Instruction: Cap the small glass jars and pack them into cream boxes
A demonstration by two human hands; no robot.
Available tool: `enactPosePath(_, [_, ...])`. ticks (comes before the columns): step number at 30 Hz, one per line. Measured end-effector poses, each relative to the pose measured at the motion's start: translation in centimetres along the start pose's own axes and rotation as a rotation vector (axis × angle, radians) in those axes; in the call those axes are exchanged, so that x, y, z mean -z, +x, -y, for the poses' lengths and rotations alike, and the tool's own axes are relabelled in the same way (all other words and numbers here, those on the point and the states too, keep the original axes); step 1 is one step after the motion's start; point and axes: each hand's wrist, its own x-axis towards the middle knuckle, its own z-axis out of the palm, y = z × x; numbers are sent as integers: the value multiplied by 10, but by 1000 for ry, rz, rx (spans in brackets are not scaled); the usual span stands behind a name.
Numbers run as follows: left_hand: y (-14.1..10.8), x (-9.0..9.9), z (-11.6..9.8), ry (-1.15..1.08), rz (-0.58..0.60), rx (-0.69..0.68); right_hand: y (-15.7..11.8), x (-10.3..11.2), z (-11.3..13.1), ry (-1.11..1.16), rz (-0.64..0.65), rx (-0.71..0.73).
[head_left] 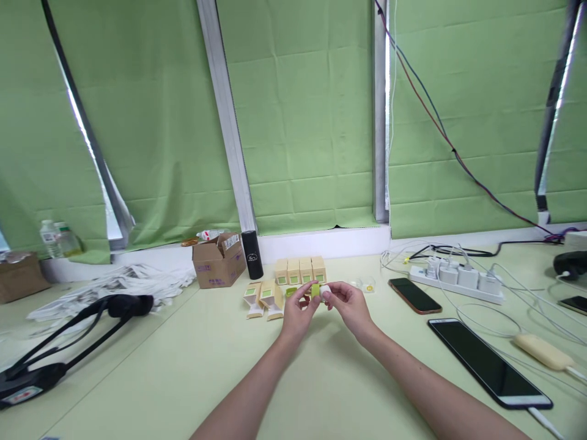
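Note:
Above the middle of the table, my left hand (297,311) pinches a small yellow-green piece (315,290) between thumb and fingers. Right beside it, the fingers of my right hand (352,307) are closed on a small white round piece (324,289). The two pieces are close together; whether they are joined I cannot tell. Another green item (290,292) shows just behind my left fingers. Several small tan boxes (300,271) with green labels stand in a row beyond my hands. To the left lie two opened tan cartons (272,299). Small clear plastic pieces (368,285) lie past my right hand.
An open cardboard box (217,266) and a black cylinder (252,254) stand at the back. White cloths (114,287) and a black headset strap (82,342) lie left. On the right are a phone (415,296), a larger phone (488,360), and a power strip (458,282) with cables.

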Motion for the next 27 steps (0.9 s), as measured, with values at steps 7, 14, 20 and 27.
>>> enactPosePath(7, [-2, 0, 6, 105, 13, -9, 1, 1, -3, 3, -20, -1])
enactPosePath(14, [-9, -3, 3, 195, 28, -32, -2, 0, -5, -18, 20, 2])
enactPosePath(20, [-20, -14, -2, 160, 81, -86, -2, -2, -5, -29, -20, -7])
enactPosePath(27, [-24, -17, 0, 180, 51, -157, -6, -7, -2, -20, -6, -3])
